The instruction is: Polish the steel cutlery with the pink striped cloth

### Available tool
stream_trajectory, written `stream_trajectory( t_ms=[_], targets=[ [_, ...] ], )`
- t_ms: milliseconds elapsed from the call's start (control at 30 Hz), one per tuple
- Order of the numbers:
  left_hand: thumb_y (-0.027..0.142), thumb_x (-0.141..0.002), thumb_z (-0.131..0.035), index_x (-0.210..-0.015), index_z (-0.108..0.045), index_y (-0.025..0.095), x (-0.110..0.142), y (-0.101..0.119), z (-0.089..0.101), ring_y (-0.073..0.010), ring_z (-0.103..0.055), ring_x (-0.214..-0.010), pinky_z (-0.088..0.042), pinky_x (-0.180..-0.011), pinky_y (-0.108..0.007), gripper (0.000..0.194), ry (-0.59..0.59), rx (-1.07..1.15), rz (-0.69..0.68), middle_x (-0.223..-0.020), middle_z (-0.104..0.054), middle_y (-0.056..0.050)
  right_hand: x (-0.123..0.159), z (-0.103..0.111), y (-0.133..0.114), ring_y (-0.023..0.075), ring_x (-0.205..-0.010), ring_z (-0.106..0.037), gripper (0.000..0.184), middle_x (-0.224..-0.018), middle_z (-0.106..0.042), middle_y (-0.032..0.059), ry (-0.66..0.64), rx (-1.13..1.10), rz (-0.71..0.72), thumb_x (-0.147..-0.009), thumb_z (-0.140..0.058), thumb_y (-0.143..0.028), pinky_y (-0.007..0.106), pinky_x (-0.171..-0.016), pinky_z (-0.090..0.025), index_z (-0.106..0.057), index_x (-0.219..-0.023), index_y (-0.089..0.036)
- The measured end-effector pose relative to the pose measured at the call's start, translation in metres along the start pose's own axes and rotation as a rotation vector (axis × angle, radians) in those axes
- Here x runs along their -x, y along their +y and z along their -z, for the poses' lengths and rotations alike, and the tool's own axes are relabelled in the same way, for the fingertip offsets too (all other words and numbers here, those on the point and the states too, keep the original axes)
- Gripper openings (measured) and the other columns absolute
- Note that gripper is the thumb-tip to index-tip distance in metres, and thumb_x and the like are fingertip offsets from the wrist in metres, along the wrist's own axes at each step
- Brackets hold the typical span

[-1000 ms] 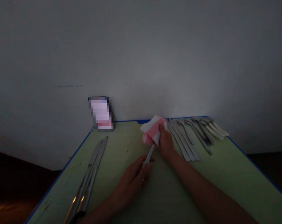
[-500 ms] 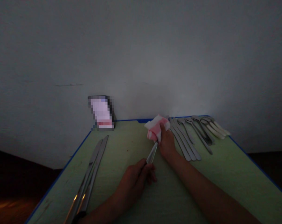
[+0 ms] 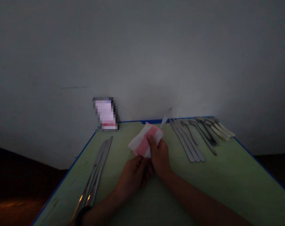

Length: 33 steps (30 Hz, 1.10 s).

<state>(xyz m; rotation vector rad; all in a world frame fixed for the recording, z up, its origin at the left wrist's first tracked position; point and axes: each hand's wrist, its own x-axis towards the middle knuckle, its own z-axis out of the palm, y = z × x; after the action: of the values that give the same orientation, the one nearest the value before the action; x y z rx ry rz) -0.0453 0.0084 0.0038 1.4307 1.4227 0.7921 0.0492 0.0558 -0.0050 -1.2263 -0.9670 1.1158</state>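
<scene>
My left hand (image 3: 133,175) is closed around the handle end of a table knife, which is mostly hidden. My right hand (image 3: 159,154) grips a pink and white cloth (image 3: 144,142) wrapped round the knife close to my left hand. The knife's blade tip (image 3: 166,115) sticks out beyond the cloth, pointing up and away toward the wall. Both hands touch each other over the middle of the green table (image 3: 227,185).
Two long knives (image 3: 96,174) lie on the table's left side. A row of several knives, forks and spoons (image 3: 196,135) lies at the back right. A blurred card (image 3: 106,113) leans on the wall at the table's back edge. The table has a blue rim.
My right hand has slid the cloth down the knife toward my left hand, baring the blade tip. The left hand stays closed on the handle.
</scene>
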Motion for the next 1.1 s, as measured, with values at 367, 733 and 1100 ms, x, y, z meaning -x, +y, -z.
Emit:
stream_trajectory(
  t_ms=[367, 733, 1100],
  targets=[
    [0.047, -0.085, -0.042, -0.063, -0.053, 0.015, 0.001, -0.001, 0.001, -0.0096, -0.047, -0.04, -0.035, -0.038, -0.019, 0.039, 0.006, 0.103, -0.011, -0.049, -0.053, 0.002, 0.0, 0.002, -0.004, 0.0103, -0.055, -0.045, 0.038, -0.063, -0.054, -0.0003, -0.066, -0.022, 0.055, -0.074, -0.055, -0.053, 0.021, -0.048, -0.036, -0.058, -0.075, -0.014],
    [0.053, -0.085, -0.036, -0.059, -0.054, 0.015, -0.004, 0.001, 0.001, -0.0107, -0.048, -0.034, -0.037, -0.037, -0.021, 0.05, -0.02, 0.135, 0.059, -0.045, -0.054, 0.0, 0.002, 0.0, -0.001, 0.0081, -0.043, -0.033, 0.046, -0.048, -0.04, -0.0027, -0.086, -0.017, 0.019, -0.077, -0.045, -0.057, 0.021, -0.039, -0.023, -0.044, -0.054, -0.017],
    [0.052, -0.085, -0.04, -0.06, -0.047, 0.018, -0.001, 0.005, 0.002, -0.0078, -0.037, -0.038, -0.03, -0.04, -0.018, 0.043, -0.021, 0.079, -0.012, -0.043, -0.041, 0.007, -0.017, 0.003, 0.005, 0.0088, -0.047, -0.036, 0.047, -0.051, -0.043, -0.001, -0.094, 0.016, 0.042, -0.075, -0.047, -0.058, 0.021, -0.041, -0.026, -0.048, -0.056, -0.016]
  ],
)
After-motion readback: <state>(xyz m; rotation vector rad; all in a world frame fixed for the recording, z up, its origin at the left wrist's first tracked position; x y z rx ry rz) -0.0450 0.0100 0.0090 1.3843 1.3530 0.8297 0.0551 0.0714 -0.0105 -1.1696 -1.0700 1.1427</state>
